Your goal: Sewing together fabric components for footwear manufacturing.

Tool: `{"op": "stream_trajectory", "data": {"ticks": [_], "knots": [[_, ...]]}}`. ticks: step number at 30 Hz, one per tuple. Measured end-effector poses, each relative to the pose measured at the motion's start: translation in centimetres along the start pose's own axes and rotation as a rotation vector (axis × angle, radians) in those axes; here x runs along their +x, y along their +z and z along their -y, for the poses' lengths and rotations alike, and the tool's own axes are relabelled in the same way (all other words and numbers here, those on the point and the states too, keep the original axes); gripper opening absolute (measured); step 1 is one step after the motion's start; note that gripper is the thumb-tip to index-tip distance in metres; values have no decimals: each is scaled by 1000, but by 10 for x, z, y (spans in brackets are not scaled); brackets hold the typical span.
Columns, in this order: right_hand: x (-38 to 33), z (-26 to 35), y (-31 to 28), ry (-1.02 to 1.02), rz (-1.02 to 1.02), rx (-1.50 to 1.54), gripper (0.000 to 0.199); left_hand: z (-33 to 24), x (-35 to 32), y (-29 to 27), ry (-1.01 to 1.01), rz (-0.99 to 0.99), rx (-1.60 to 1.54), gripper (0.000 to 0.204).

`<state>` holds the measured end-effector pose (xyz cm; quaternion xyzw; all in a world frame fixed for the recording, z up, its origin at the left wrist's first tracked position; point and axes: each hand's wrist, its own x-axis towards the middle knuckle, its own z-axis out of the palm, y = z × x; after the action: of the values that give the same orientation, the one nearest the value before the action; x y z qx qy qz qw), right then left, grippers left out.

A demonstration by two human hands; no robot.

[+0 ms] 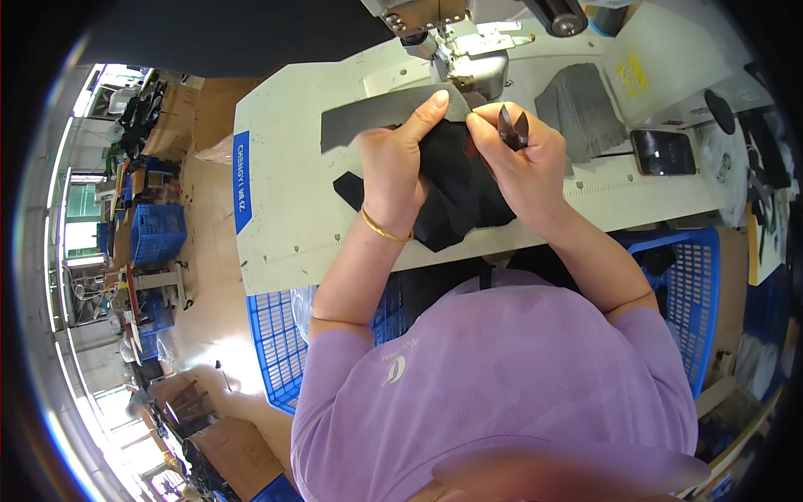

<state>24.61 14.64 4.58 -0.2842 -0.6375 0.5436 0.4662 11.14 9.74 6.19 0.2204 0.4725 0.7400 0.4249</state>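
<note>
1. Left hand grips soft, black, folded fabric; right hand, fingertips pinched at its edge, cradles dark, pointed metal snips.
2. Fabric sits between them, near the pale, smooth surface's front edge; room opens leftward.

Left of the pale surface, we see a tan floor, glossy with reflected light. Farther left of the surface, we find bright windows; between these and the surface, a blue crate.

Left hand and right hand, the latter cradling dark snips, grip black fabric; sewing machine far side.
</note>
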Motion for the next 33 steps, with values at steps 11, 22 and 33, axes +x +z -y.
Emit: {"op": "stream_trajectory", "data": {"ticks": [11, 22, 33], "knots": [[20, -5, 8, -15, -35, 295, 14, -25, 34, 10, -38, 86, 111, 12], [21, -7, 14, 12, -31, 294, 15, -27, 40, 5, -20, 122, 134, 12], [25, -6, 16, 18, -32, 184, 21, -33, 43, -4, 36, 212, 241, 16]]}}
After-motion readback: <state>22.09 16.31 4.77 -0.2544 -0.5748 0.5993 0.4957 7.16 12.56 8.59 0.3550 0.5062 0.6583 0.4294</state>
